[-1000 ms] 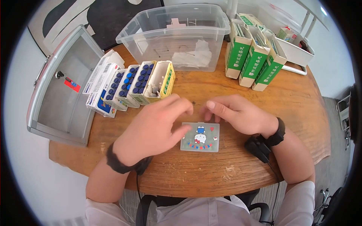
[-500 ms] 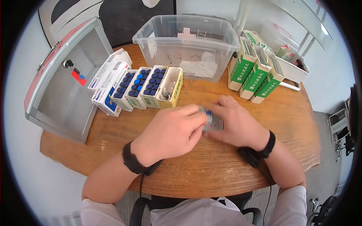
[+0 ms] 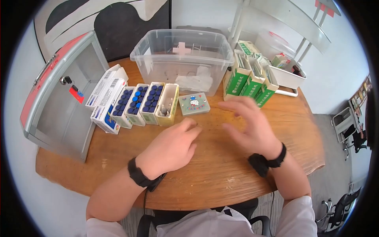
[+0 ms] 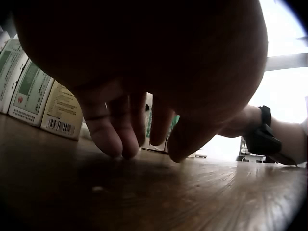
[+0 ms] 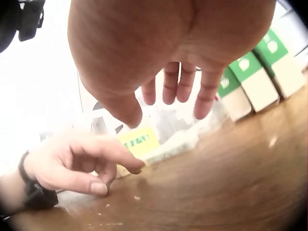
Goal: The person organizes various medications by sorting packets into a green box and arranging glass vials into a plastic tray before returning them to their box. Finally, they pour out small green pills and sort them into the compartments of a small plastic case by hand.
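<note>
A flat plastic case (image 3: 194, 104) printed with a white cartoon cat lies on the wooden table (image 3: 213, 170), just right of a yellow box (image 3: 171, 110) holding small vials. My left hand (image 3: 169, 147) is in front of that box with nothing in its grasp, its fingers loosely bent. In the left wrist view, the left fingertips (image 4: 109, 144) are right at the tabletop. My right hand (image 3: 252, 128), slightly blurred, is raised over the table right of the case. Its fingers are spread apart, and the right wrist view has nothing between them.
Left of the yellow box stand several open boxes of blue-capped vials (image 3: 152, 102) and white cartons (image 3: 105, 106). A grey-framed cabinet (image 3: 85, 118) with a key stands at far left. Behind are a clear plastic bin (image 3: 158, 71) and green-and-white boxes (image 3: 237, 77).
Both hands were at the case half a second ago. The case now lies farther back, beside the yellow box. My right hand has let go and moved right; the left has drawn toward me.
</note>
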`<act>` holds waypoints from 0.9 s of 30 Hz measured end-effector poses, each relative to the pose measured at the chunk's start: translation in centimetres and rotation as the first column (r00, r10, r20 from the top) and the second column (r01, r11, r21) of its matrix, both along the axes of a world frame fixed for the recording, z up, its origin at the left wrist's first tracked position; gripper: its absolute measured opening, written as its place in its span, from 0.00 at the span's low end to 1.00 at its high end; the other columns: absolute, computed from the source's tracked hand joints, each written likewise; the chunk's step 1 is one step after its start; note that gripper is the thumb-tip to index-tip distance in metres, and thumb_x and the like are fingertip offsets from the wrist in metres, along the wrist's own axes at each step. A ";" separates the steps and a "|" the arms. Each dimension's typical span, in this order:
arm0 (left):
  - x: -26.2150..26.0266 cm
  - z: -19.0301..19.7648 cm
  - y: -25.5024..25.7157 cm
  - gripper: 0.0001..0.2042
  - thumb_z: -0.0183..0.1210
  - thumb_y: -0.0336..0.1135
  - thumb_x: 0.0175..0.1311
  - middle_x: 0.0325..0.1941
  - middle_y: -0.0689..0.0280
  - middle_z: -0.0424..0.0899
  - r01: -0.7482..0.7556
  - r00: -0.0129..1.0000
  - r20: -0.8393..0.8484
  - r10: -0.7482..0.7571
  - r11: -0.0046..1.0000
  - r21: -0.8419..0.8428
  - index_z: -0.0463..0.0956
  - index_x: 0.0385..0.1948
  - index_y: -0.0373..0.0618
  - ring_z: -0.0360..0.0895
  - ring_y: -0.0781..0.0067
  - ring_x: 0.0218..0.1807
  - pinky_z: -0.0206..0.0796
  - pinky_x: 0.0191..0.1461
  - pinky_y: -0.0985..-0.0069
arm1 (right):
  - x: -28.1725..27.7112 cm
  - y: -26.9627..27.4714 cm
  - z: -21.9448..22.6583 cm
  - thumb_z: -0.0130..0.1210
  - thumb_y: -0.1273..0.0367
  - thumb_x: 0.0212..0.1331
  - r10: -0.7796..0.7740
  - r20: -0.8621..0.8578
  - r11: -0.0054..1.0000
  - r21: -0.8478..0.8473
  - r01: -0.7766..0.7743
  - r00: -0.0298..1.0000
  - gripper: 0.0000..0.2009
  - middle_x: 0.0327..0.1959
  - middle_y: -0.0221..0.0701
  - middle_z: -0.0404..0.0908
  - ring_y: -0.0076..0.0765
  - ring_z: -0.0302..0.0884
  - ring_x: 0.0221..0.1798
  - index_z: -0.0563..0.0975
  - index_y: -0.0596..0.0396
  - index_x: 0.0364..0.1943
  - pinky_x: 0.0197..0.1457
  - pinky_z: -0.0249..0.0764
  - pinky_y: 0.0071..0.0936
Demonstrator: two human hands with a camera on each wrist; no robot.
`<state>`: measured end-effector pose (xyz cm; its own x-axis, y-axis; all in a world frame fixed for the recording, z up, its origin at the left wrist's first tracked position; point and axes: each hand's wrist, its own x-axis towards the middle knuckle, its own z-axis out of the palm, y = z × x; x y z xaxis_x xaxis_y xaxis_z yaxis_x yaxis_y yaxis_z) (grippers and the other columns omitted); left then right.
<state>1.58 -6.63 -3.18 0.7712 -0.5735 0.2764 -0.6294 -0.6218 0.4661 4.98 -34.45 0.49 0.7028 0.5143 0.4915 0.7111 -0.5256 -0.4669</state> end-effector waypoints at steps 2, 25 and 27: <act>-0.3 -0.2 0.0 0.27 0.65 0.31 0.70 0.78 0.45 0.72 -0.124 0.992 0.035 0.122 0.991 0.043 0.77 0.71 0.38 0.85 0.45 0.59 0.80 0.63 0.57 | -0.4 -2.4 2.5 0.69 0.73 0.64 -0.138 0.129 0.990 0.044 0.133 0.982 0.21 0.56 0.42 0.83 0.48 0.81 0.60 0.82 0.57 0.61 0.63 0.80 0.41; 7.1 9.9 -10.6 0.07 0.67 0.33 0.69 0.28 0.53 0.89 -0.206 0.931 0.332 0.151 0.969 0.135 0.85 0.37 0.38 0.90 0.49 0.32 0.79 0.39 0.60 | 0.1 -7.0 -4.9 0.77 0.61 0.64 0.041 -0.547 0.958 0.259 0.123 0.836 0.15 0.32 0.27 0.87 0.28 0.81 0.34 0.86 0.57 0.44 0.41 0.80 0.30; 3.1 9.8 -9.4 0.04 0.68 0.29 0.68 0.26 0.55 0.88 -0.240 0.938 0.282 0.202 0.965 0.106 0.85 0.34 0.38 0.89 0.56 0.28 0.78 0.35 0.64 | -0.4 -6.9 -4.4 0.79 0.60 0.60 0.005 -0.460 0.944 0.295 0.147 0.888 0.23 0.42 0.33 0.87 0.35 0.84 0.43 0.84 0.56 0.53 0.49 0.82 0.34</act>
